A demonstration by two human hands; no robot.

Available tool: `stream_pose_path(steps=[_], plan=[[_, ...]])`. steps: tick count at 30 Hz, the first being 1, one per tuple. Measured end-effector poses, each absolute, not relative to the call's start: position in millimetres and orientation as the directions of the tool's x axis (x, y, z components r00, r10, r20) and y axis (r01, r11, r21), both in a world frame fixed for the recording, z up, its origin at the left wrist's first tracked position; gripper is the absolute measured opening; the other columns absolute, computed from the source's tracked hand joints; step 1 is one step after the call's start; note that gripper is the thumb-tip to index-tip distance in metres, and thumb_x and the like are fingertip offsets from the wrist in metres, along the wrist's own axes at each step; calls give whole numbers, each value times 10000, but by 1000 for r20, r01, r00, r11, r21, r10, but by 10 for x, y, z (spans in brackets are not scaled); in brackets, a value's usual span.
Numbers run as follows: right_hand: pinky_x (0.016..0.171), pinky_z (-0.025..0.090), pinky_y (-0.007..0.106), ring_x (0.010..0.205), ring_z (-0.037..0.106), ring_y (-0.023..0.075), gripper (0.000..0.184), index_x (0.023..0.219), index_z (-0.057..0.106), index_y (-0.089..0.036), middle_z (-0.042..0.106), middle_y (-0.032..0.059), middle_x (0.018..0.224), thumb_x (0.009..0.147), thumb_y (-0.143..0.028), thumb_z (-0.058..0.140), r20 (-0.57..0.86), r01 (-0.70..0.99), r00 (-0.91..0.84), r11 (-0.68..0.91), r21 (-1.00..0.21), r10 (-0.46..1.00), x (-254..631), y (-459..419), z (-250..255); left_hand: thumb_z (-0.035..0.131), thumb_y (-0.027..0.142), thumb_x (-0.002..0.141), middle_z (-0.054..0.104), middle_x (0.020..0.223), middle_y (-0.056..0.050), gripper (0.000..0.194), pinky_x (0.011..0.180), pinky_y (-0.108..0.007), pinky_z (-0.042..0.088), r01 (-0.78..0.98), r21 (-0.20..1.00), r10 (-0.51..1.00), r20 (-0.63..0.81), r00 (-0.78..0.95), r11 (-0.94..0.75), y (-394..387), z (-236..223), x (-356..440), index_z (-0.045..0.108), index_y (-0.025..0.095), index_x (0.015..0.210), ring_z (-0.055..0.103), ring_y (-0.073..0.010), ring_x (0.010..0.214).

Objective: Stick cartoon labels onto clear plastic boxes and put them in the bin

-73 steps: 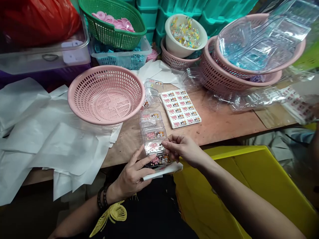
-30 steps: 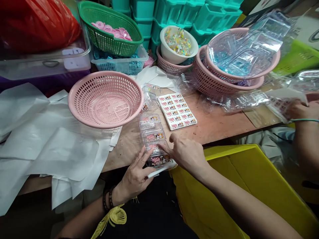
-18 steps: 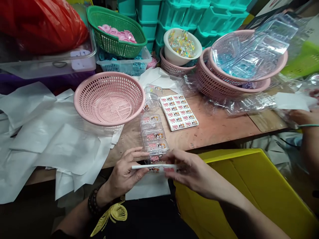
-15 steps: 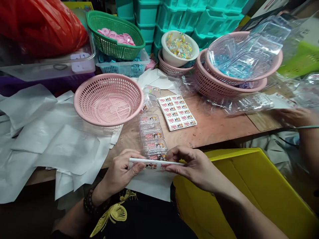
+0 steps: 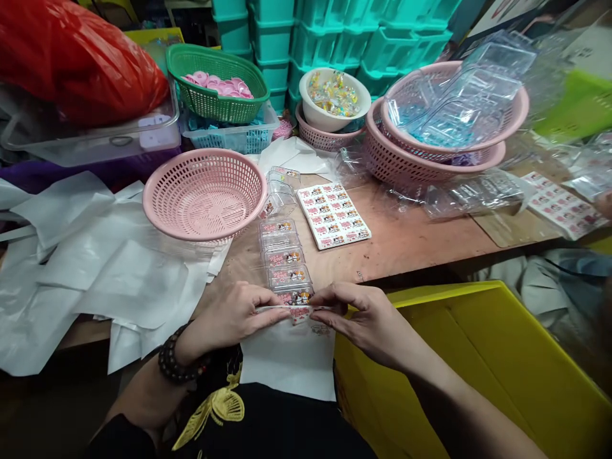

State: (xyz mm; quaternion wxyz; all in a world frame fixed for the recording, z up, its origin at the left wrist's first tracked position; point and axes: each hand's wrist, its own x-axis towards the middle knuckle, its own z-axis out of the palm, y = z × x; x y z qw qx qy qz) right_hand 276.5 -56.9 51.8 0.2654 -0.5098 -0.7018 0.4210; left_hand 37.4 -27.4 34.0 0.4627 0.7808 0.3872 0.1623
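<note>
A white sticker sheet (image 5: 289,360) hangs in front of my body, its upper edge bent over. My left hand (image 5: 229,313) pinches that edge between thumb and fingers. From the other side my right hand (image 5: 370,322) pinches it too. Between the fingertips shows a sticker (image 5: 300,312) with pink lettering; whether it is partly off the backing I cannot tell. Just beyond my fingers, a row of small clear plastic boxes (image 5: 289,276) bears cat-and-lettering stickers. Right of the row lies a stack of printed sticker sheets (image 5: 333,215).
A pink basket (image 5: 205,194) stands left of the boxes, beside loose white backing papers (image 5: 129,287). Pink baskets (image 5: 377,153) with clear plastic boxes stand at the back right. A yellow bin (image 5: 459,357) is below the table edge. Another person's hand (image 5: 604,204) shows at the far right.
My hands have drawn closer together along the sheet's bent edge, and pink lettering now shows between them. The other person's hand has moved right, uncovering a sticker sheet.
</note>
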Motion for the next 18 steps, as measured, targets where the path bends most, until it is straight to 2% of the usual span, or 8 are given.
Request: stream_pose_path(steps=[4, 8, 10, 12, 13, 15, 17, 18], plan=[[700, 543, 273, 713, 689, 157, 130, 886, 762, -245, 763, 23, 818, 911, -268, 636, 110, 543, -321, 278, -793, 941, 2801, -593, 425, 631, 403, 900, 647, 636, 15, 295, 526, -192, 367, 451, 892, 709, -291, 642, -43, -198, 304, 366, 745, 150, 801, 517, -90, 558], [857, 536, 400, 965, 672, 233, 192, 914, 797, -340, 750, 55, 1045, 902, -252, 626, 420, 527, -355, 550, -648, 835, 2849, -620, 338, 712, 501, 792, 539, 554, 41, 379, 441, -189, 298, 378, 873, 516, -486, 705, 307, -74, 162, 286, 724, 123, 827, 395, -63, 468], [866, 541, 424, 980, 658, 242, 164, 892, 797, -376, 726, 54, 1046, 871, -268, 675, 502, 395, -280, 575, -717, 818, 2890, -605, 321, 715, 539, 776, 517, 537, 47, 418, 422, -190, 291, 373, 864, 504, -501, 703, 339, -35, 119, 236, 707, 122, 801, 381, -62, 452], [826, 565, 399, 941, 664, 220, 129, 879, 784, -391, 703, 40, 997, 852, -286, 715, 461, 173, -118, 476, -862, 879, 2926, -532, 323, 658, 517, 849, 584, 599, 19, 382, 467, -206, 389, 388, 901, 646, -414, 641, 191, -31, 121, 212, 702, 138, 827, 489, -93, 510], [820, 573, 389, 939, 667, 210, 107, 872, 776, -386, 695, 32, 987, 843, -294, 730, 398, 75, -39, 400, -914, 917, 2935, -466, 324, 623, 481, 893, 642, 681, -8, 339, 540, -232, 470, 407, 912, 735, -311, 603, 52, -38, 131, 218, 704, 153, 864, 575, -125, 600], [860, 578, 395, 984, 672, 208, 68, 883, 761, -353, 704, 26, 1012, 826, -317, 754, 260, -9, 44, 260, -966, 965, 2922, -279, 311, 579, 388, 945, 721, 1000, -81, 236, 822, -348, 562, 466, 841, 831, -35, 556, -276, -60, 143, 275, 702, 187, 939, 671, -213, 951], [930, 563, 428, 1057, 670, 227, 129, 940, 745, -301, 717, 44, 1085, 821, -351, 753, 176, 52, 37, 174, -983, 984, 2866, -44, 257, 556, 321, 961, 602, 1374, -126, 181, 1077, -484, 458, 532, 676, 810, 167, 562, -509, -77, 108, 377, 682, 193, 953, 529, -283, 1311], [971, 546, 446, 1098, 662, 237, 181, 986, 734, -278, 717, 58, 1129, 827, -363, 741, 174, 112, 17, 171, -979, 985, 2827, 75, 214, 540, 304, 968, 497, 1497, -135, 177, 1138, -527, 394, 560, 601, 789, 210, 577, -570, -82, 69, 436, 665, 182, 936, 428, -302, 1411]])
